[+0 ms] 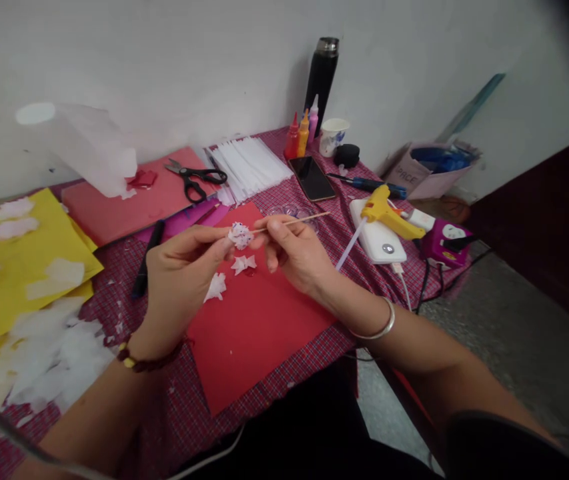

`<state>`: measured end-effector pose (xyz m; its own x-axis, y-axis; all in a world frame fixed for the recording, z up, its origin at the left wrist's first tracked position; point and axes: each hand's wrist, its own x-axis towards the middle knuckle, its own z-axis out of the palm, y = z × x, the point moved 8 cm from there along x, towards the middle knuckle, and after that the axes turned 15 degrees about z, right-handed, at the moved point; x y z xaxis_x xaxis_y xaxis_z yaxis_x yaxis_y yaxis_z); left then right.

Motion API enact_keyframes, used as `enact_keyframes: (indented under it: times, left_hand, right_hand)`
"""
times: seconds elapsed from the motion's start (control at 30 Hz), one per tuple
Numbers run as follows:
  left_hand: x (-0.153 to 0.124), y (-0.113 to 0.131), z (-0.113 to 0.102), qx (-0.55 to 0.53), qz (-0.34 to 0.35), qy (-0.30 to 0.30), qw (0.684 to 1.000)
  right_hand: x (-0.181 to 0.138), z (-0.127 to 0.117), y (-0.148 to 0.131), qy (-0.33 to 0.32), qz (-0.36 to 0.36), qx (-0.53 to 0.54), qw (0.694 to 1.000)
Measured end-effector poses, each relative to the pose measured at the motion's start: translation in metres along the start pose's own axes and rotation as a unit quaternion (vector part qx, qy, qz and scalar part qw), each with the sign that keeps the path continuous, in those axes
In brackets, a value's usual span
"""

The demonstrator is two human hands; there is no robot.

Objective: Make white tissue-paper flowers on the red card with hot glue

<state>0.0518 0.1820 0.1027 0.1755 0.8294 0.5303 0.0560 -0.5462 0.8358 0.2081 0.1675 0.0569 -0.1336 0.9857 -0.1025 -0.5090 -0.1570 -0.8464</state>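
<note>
My left hand point(184, 270) pinches a small white paper flower point(240, 235) between thumb and fingertips, held above a red sheet point(254, 320). My right hand point(294, 253) is closed on a thin wooden stick point(299, 221) whose near end meets the flower. Two small white paper pieces point(243, 264) point(215, 287) lie on the red sheet just under my hands.
Black scissors point(197, 179) rest on a pink sheet. White strips point(249, 167), a phone point(313, 178), paint bottles point(303, 133), a cup point(333, 137) and a black flask point(322, 77) stand behind. A yellow glue gun point(389, 213) lies on a white power bank at right. Yellow sheets point(9, 267) with white scraps lie left.
</note>
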Motion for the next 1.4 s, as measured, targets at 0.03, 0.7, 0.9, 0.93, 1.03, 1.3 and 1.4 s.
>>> enact_keyframes:
  times: [0.03,0.7,0.9,0.93,1.03,1.3,1.4]
  left_hand:
    - [0.002,0.006,0.001,0.051,0.038,-0.023,0.998]
    - [-0.007,-0.037,0.030,0.082,-0.020,-0.279,0.957]
    - [-0.014,-0.049,0.054,0.220,0.105,-0.382,0.892]
    - [-0.015,-0.051,0.056,0.234,0.110,-0.385,0.886]
    - [-0.013,-0.054,0.056,0.264,0.107,-0.368,0.885]
    - [-0.009,-0.063,0.046,0.243,0.069,-0.318,0.914]
    - [-0.007,-0.065,0.045,0.230,0.037,-0.311,0.921]
  right_hand:
    - [0.001,-0.002,0.000,0.010,0.005,-0.004,1.000]
    - [0.013,-0.028,0.021,0.082,0.173,0.099,0.976]
    - [0.018,-0.039,0.010,0.137,0.124,-0.018,0.983]
    - [0.018,-0.040,0.007,0.150,0.106,-0.060,0.981]
    - [0.018,-0.041,-0.004,0.170,0.041,-0.192,0.966]
    - [0.023,-0.036,0.000,0.144,-0.011,-0.427,0.893]
    - [0.023,-0.032,0.003,0.132,-0.018,-0.447,0.885]
